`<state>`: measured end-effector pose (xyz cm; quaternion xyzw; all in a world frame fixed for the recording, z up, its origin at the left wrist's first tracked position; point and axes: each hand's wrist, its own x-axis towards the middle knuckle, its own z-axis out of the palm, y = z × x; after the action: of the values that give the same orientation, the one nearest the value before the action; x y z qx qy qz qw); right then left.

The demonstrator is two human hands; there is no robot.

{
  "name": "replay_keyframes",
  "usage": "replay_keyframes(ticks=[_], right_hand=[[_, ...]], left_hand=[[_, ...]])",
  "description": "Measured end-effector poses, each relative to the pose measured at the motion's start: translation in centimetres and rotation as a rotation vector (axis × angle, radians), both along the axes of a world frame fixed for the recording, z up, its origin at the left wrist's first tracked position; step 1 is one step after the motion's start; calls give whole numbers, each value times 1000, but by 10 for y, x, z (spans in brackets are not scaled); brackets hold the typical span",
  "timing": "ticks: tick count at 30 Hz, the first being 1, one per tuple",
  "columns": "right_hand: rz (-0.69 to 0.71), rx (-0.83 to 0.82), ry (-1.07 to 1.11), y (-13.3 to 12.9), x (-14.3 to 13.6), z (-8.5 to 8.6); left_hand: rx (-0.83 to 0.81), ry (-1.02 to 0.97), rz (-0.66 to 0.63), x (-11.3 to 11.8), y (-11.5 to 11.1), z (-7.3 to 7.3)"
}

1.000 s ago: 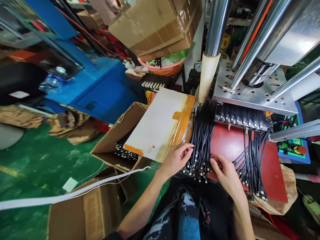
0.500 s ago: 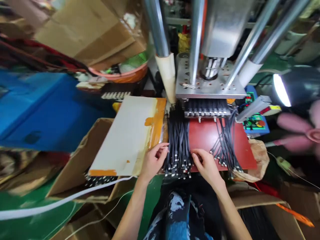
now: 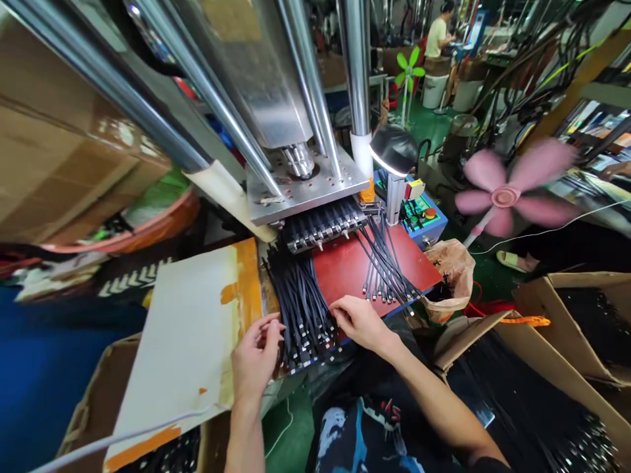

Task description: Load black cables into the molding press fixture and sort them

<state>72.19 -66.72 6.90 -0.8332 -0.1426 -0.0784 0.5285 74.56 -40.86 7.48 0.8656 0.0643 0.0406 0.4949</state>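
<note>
A thick bundle of black cables (image 3: 302, 305) with metal connector ends lies on the bench between my hands. My left hand (image 3: 257, 355) is at the bundle's left edge, thumb and forefinger bent toward each other; whether a cable is between them is too small to tell. At the right edge, my right hand (image 3: 359, 320) has its fingers closed together against the cables, and what they hold is hidden. Beyond, under the press's metal plate (image 3: 315, 187), sits a black fixture (image 3: 325, 226) with a row of connectors. More cables (image 3: 387, 259) spread over the red board (image 3: 340, 272).
A white board (image 3: 182, 328) lies left. At right are a control box (image 3: 424, 220), a lamp (image 3: 394, 150), a plastic bag (image 3: 458, 276) and a pink fan (image 3: 505, 196). A cardboard box of cables (image 3: 522, 394) stands low right. A person (image 3: 437, 36) sits far back.
The view has swung to the right, bringing in the fan, cable boxes and distant person. Both hands remain beside the cable bundle, and the right-hand fingers are closer together.
</note>
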Motion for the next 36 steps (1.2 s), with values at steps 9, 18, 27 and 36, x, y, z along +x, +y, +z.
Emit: replay_keyframes(ticks=[9, 18, 27, 36], right_hand=[[-3, 42, -54, 0, -1, -4], [13, 88, -26, -1, -4, -3], [79, 62, 56, -5, -7, 7], [77, 132, 369, -71, -108, 3]], left_hand=[[-377, -82, 274, 36, 4, 49], [-302, -202, 196, 79, 2, 61], [-109, -135, 114, -13, 0, 39], [-62, 17, 275, -159, 37, -32]])
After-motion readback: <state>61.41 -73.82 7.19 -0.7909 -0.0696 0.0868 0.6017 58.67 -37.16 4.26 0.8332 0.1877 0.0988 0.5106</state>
